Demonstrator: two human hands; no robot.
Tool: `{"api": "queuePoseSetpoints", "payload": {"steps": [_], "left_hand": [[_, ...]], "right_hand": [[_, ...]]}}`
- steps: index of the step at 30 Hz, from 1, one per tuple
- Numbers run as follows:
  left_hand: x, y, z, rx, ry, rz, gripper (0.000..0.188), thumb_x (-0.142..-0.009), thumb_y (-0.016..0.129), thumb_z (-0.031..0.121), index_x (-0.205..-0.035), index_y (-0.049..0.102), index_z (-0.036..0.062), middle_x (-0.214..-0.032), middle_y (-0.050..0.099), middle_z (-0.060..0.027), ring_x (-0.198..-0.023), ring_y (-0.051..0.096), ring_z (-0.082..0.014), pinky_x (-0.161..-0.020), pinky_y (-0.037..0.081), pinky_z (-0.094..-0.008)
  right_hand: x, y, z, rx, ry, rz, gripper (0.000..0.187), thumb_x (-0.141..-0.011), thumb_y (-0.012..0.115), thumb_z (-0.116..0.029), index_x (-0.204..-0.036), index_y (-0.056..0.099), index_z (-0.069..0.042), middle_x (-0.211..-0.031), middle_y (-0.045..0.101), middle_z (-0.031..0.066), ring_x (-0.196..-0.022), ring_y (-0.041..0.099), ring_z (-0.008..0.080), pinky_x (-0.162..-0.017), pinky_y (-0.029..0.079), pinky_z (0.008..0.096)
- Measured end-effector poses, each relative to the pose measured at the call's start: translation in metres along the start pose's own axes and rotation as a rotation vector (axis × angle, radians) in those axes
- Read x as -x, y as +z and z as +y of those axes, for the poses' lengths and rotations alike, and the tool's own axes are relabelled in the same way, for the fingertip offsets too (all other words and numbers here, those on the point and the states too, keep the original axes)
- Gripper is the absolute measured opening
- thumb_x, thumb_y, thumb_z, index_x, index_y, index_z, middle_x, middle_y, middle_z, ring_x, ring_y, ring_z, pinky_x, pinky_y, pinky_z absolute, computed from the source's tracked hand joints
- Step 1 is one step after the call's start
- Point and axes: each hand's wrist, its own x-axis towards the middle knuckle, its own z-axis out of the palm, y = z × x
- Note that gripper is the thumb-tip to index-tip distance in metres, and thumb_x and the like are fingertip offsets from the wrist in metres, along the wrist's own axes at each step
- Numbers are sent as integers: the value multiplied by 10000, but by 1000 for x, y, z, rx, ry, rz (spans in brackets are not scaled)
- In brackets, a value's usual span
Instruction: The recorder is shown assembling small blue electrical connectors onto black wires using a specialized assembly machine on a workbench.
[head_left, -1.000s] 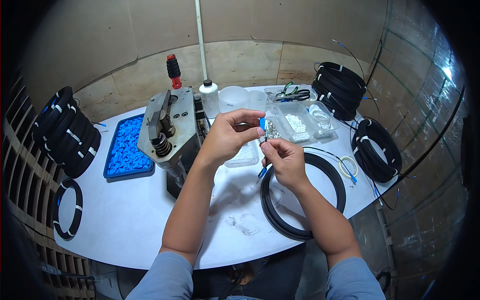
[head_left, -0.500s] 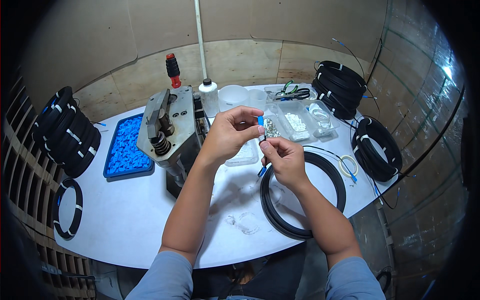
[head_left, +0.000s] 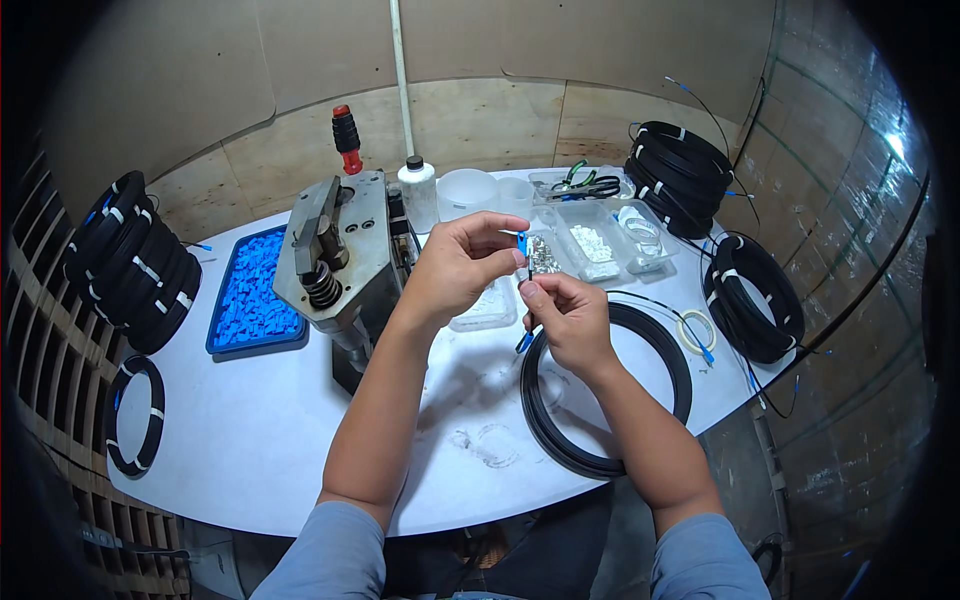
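Above the middle of the table, my left hand (head_left: 455, 268) pinches a small blue connector (head_left: 521, 243) between thumb and fingertips. Just below it, my right hand (head_left: 570, 318) is closed on the thin black cable (head_left: 530, 272) that runs up to the connector. A second blue connector piece (head_left: 525, 341) hangs under the right hand's fingers. Beneath my right forearm lies a black cable coil (head_left: 531, 400), partly hidden by that arm. Behind the hands is a clear box of small metal parts (head_left: 543, 256), partly covered by them.
Left of my arms stands a metal press (head_left: 335, 250), beside a tray of blue pieces (head_left: 214, 335). Black cable coils are stacked at left (head_left: 140, 270) and right (head_left: 680, 175). Farther back are a white bottle (head_left: 418, 190), a box of white parts (head_left: 593, 250) and a tape roll (head_left: 697, 332).
The blue connector in my left fingertips has turned slightly, and its outline looks different. Both hands stay almost in the same place, still holding connector and cable.
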Motion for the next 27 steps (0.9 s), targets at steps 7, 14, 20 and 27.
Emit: {"api": "queuePoseSetpoints", "payload": {"steps": [7, 14, 20, 27], "left_hand": [[0, 0, 1, 2, 4, -7, 309, -802, 675, -19, -1108, 631, -13, -948, 672, -81, -845, 633, -120, -796, 524, -268], [0, 0, 0, -38, 5, -9, 315, -801, 678, -16, -1113, 633, -6, -938, 671, -71, -831, 629, -110, -768, 520, -258], [0, 0, 0, -29, -5, -8, 324, -799, 682, -15, -1120, 632, -3, -943, 667, -74, -840, 628, -111, -767, 521, -258], [1, 3, 2, -20, -19, 10, 326, -796, 702, 7, -1114, 630, -8, -971, 655, -95, -861, 625, -126, -785, 524, -263]], "right_hand": [[0, 1, 0, -10, 4, 11, 193, -908, 644, -178, -931, 658, 13, -704, 622, 13, -604, 579, 67, -539, 473, 212], [0, 0, 0, -12, -5, 15, 186, -910, 639, -169, -933, 658, 15, -698, 621, 14, -599, 577, 68, -540, 473, 215], [0, 1, -1, -7, 2, 22, 189, -909, 640, -169, -938, 658, 17, -700, 622, 16, -601, 577, 69, -540, 473, 216], [0, 1, 0, -8, -6, 19, 191, -908, 642, -173, -934, 659, 16, -699, 624, 19, -600, 579, 71, -540, 473, 217]]}}
